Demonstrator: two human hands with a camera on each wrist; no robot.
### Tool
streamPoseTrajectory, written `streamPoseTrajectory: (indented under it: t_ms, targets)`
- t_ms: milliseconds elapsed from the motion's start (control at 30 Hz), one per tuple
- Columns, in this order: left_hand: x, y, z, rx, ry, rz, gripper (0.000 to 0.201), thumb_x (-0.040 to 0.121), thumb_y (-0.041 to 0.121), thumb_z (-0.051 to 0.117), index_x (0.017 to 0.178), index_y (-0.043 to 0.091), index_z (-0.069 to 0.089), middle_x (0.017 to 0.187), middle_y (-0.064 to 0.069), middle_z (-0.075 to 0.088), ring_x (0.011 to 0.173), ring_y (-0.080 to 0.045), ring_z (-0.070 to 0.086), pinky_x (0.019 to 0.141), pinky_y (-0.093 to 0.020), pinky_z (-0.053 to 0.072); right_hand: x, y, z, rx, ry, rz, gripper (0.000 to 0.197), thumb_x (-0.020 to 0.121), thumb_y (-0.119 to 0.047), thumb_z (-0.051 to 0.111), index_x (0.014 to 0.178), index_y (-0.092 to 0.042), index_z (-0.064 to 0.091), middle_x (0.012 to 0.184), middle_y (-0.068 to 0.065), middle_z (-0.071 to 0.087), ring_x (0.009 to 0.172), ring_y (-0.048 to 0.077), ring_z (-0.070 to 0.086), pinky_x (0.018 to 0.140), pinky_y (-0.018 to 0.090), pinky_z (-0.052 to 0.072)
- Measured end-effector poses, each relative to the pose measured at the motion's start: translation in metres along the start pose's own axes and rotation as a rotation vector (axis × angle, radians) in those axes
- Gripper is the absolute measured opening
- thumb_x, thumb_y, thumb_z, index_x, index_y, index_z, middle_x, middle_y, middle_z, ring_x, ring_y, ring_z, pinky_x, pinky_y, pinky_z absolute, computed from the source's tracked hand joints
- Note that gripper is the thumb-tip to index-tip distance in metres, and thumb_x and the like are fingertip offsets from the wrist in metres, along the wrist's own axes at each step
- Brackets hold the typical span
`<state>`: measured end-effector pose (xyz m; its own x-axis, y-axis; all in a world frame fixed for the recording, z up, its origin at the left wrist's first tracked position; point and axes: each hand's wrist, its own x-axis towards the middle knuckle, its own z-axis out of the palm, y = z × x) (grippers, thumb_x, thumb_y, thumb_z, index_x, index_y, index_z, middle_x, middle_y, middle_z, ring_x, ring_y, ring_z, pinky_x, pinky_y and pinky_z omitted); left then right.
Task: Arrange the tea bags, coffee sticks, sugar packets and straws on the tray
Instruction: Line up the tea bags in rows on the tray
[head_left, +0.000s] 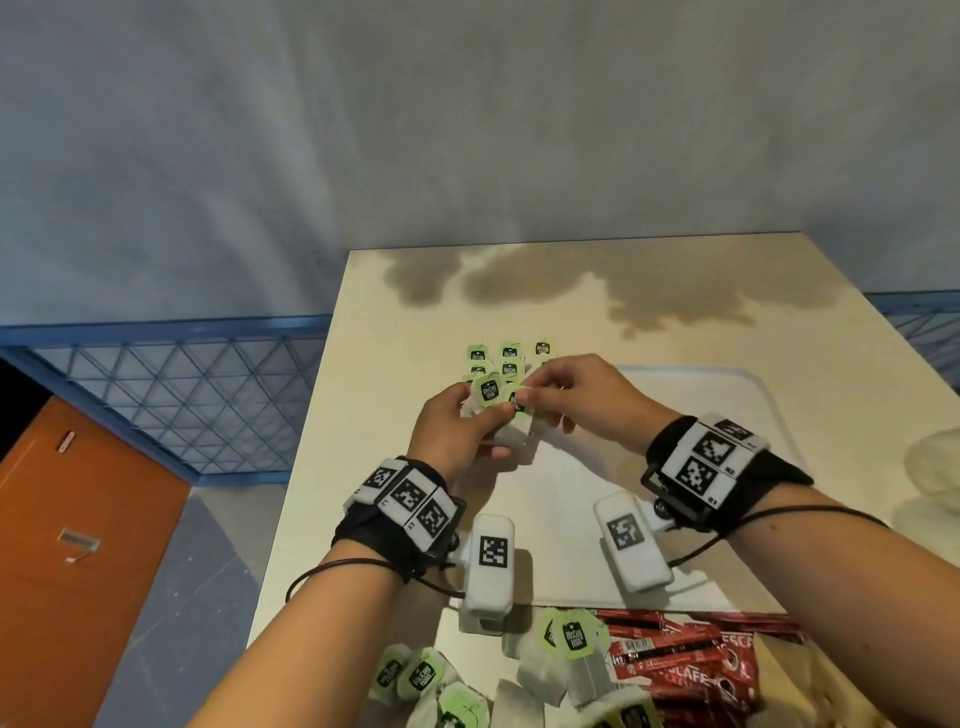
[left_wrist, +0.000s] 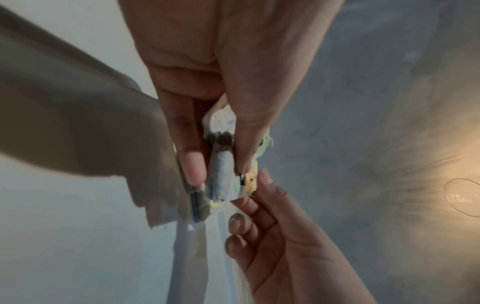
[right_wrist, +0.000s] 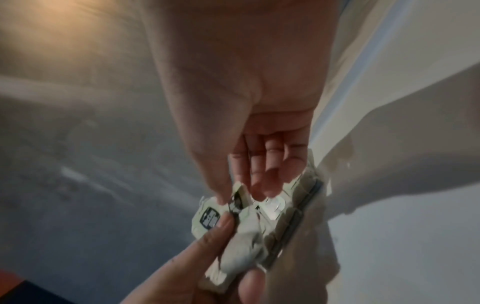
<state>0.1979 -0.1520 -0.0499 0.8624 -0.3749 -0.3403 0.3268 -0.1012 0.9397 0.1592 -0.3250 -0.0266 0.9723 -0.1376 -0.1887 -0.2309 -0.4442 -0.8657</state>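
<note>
Tea bags (head_left: 501, 415) sit bunched in my left hand (head_left: 457, 431) above the tray (head_left: 769, 410); my right hand (head_left: 582, 395) fingers pinch one tag, peeling it off for the row (head_left: 509, 358).

Matt white paper tea bags (head_left: 506, 431) with green paper tags (head_left: 489, 391); glossy red coffee sticks (head_left: 675, 660); smooth cream table (head_left: 571, 291).

Two hands are seen: a left hand (head_left: 457, 431) and a right hand (head_left: 587, 395). Between them a small bunch of tea bags (head_left: 498, 410) is held; at least two green tags can be counted there. About six tea bags (head_left: 509, 358) are laid in rows beyond. One tray (head_left: 769, 415) is seen. The near heaps of tea bags (head_left: 571, 654) and red coffee sticks (head_left: 691, 660) cannot be counted exactly.
</note>
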Motion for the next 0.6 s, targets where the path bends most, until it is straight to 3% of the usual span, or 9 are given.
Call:
streamPoseTrajectory:
  t_ms: [100,233,300,367,467,600]
  targets:
    - [-0.006,0.004,0.001,-0.016,-0.006,-0.023,0.011,0.092,0.017,0.067,0.102,0.012,0.068,0.091,-0.012,0.073,0.07,-0.026,0.072,0.063,-0.038,0.061,-0.006,0.006,0.003,0.039,0.003,0.023,0.012,0.088,-0.016,0.072,0.083,-0.007,0.066,0.062,0.004,0.065,0.059,0.017,0.06,0.06,0.034,0.053]
    - [-0.014,0.006,-0.01,-0.053,0.015,-0.111,0.022,0.101,0.02,0.051,0.104,0.002,0.063,0.08,-0.022,0.069,0.071,-0.036,0.065,0.07,-0.059,0.058,-0.012,0.021,-0.007,-0.022,-0.075,0.128,0.016,0.09,-0.012,0.069,0.088,0.003,0.064,0.066,0.017,0.066,0.058,0.025,0.061,0.065,0.041,0.056]
    - [-0.016,0.003,-0.017,-0.031,0.037,-0.094,0.021,0.099,0.017,0.053,0.101,-0.002,0.062,0.067,-0.015,0.065,0.068,-0.035,0.061,0.071,-0.063,0.056,-0.012,0.028,-0.012,-0.187,-0.041,0.13,0.016,0.089,-0.015,0.07,0.084,-0.001,0.067,0.067,0.017,0.069,0.057,0.02,0.061,0.066,0.034,0.053]
    - [-0.017,0.001,-0.021,-0.009,0.049,-0.076,0.018,0.096,0.012,0.057,0.101,-0.005,0.062,0.059,-0.007,0.064,0.066,-0.033,0.059,0.07,-0.063,0.055,-0.007,0.031,-0.014,-0.3,0.054,0.098,0.014,0.087,-0.017,0.072,0.082,-0.004,0.07,0.064,0.008,0.068,0.057,0.014,0.058,0.063,0.027,0.046]
    - [-0.019,0.002,-0.025,0.037,0.056,-0.063,0.012,0.093,0.008,0.062,0.099,-0.002,0.064,0.073,-0.012,0.068,0.068,-0.032,0.065,0.068,-0.056,0.058,0.005,0.028,-0.014,-0.323,0.135,0.051,0.014,0.086,-0.019,0.074,0.08,-0.007,0.07,0.061,-0.005,0.059,0.064,0.014,0.055,0.065,0.027,0.042]
    - [-0.016,-0.003,-0.032,0.12,0.061,-0.053,0.013,0.088,0.011,0.071,0.099,0.005,0.068,0.098,-0.019,0.072,0.08,-0.032,0.072,0.067,-0.04,0.062,0.02,0.02,-0.01,-0.372,0.162,0.028,0.01,0.086,-0.02,0.074,0.088,-0.01,0.072,0.066,-0.009,0.057,0.072,0.014,0.054,0.068,0.025,0.037]
